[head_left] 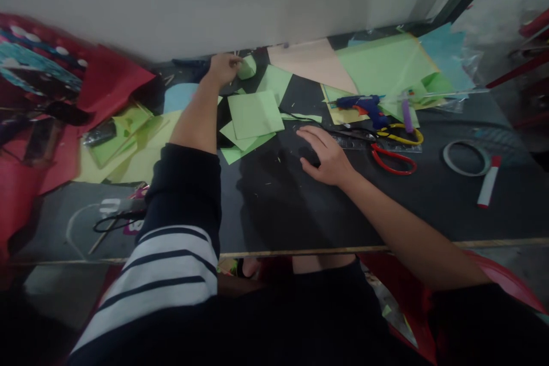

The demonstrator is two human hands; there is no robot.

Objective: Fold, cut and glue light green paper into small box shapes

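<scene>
My left hand reaches to the back of the table, its fingers closed at the left side of a small light-green paper cube. Part of that grip is hidden by the hand itself. My right hand is held low over the dark tabletop, fingers spread, with nothing in it. Just beyond its fingers lie scissors with red and yellow handles, over a clear ruler. Between the two hands, square green paper sheets overlap in a loose stack.
A blue glue gun lies by large green sheets at the back right. Farther right are a tape roll and a red-and-white marker. Red paper and yellow sheets cover the left. A wall rises behind.
</scene>
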